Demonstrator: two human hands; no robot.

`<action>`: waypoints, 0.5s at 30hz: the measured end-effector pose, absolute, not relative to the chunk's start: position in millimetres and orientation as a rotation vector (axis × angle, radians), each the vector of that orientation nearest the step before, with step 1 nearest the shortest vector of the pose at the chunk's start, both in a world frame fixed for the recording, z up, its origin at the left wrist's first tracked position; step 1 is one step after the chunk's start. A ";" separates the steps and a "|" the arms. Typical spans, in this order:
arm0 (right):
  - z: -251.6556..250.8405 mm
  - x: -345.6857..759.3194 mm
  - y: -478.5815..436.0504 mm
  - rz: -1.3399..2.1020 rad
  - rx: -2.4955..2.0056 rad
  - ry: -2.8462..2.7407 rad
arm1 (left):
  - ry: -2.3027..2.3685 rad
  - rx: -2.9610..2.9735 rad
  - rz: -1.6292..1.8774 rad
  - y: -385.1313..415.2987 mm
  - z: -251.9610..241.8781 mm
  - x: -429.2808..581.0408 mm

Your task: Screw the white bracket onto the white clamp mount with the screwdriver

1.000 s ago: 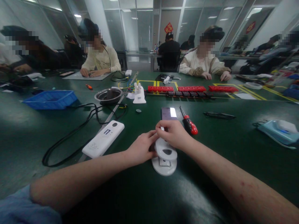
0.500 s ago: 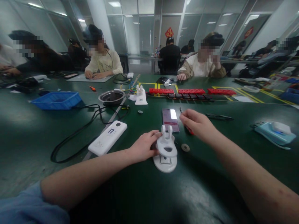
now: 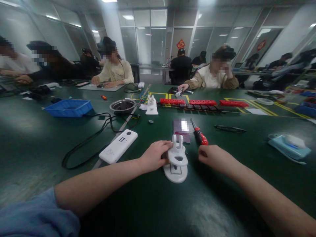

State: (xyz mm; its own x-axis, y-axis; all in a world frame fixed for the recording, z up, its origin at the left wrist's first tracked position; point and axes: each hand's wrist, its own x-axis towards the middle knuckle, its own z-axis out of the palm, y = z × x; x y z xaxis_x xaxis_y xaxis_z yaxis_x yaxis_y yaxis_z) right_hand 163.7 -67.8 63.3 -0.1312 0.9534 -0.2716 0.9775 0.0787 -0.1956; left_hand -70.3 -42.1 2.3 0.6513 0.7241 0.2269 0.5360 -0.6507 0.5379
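One white stand [image 3: 175, 174] rests on the green table [image 3: 138, 204], immediately right of the left hand [image 3: 155, 155], whose thumb and fingers grip its left side. Farther right, the right hand [image 3: 209, 155] is curled, near side of the screwdriver [image 3: 201, 138]; whether it holds anything cannot be told.

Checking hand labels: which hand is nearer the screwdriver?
Right. The right hand is just on the near side of the screwdriver, by its handle end; the left hand is farther off to its left, gripping the white stand.
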 end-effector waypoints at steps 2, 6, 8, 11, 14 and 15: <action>80.3 162.6 -71.6 -0.543 1.991 2.370 | 1.002 2.421 0.606 -42.3 8.2 -69.8; 114.3 155.4 -73.4 -0.897 1.872 2.868 | 0.993 2.154 0.606 -41.6 21.8 -69.2; 123.2 147.3 -67.9 -1.009 1.791 3.127 | 0.988 1.974 0.579 -40.7 25.8 -70.0; 119.4 132.1 -56.2 -0.939 1.608 3.338 | 0.969 1.794 0.590 -38.3 25.8 -72.9; 100.2 120.6 -48.0 -0.657 1.467 3.319 | 0.910 1.693 0.623 -34.2 20.4 -75.9; 92.9 118.5 -46.3 -0.530 1.433 3.331 | 0.877 1.647 0.632 -32.8 18.3 -76.4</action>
State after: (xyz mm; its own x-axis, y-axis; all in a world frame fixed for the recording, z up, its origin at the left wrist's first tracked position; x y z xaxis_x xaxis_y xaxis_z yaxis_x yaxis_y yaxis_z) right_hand 118.5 -46.3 92.9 -0.5808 0.7358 0.3483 0.5912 0.6754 -0.4409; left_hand -76.4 -32.8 18.3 0.5822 0.8122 -0.0378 0.2211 -0.1134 0.9686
